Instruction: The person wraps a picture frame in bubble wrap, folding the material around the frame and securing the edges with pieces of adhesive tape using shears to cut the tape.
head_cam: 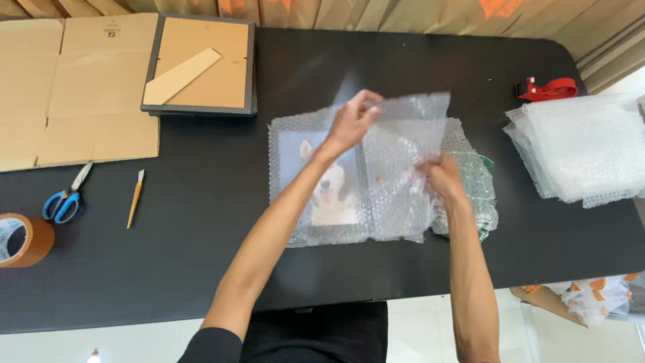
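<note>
left hand (349, 124) pinches bubble wrap flap (410, 111) lifted over framed picture (329, 188), flap lying rightward; right hand (440, 176) closed on wrap's right edge

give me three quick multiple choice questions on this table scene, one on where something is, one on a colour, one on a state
1. Where do the scissors lie?
A. at the table's left, near the tape roll
B. on the stack of bubble wrap sheets
C. on the picture frame

2. What colour are the scissors' handles?
A. red
B. blue
C. yellow

3. What is the left hand doing?
A. resting flat on bare table
B. holding the small knife
C. pinching up a flap of bubble wrap

Answers: 1 A, they lie beside the brown roll; 2 B, both loops are blue; 3 C, fingers grip the raised sheet over the wrapped picture while the right hand presses the wrap.
</note>
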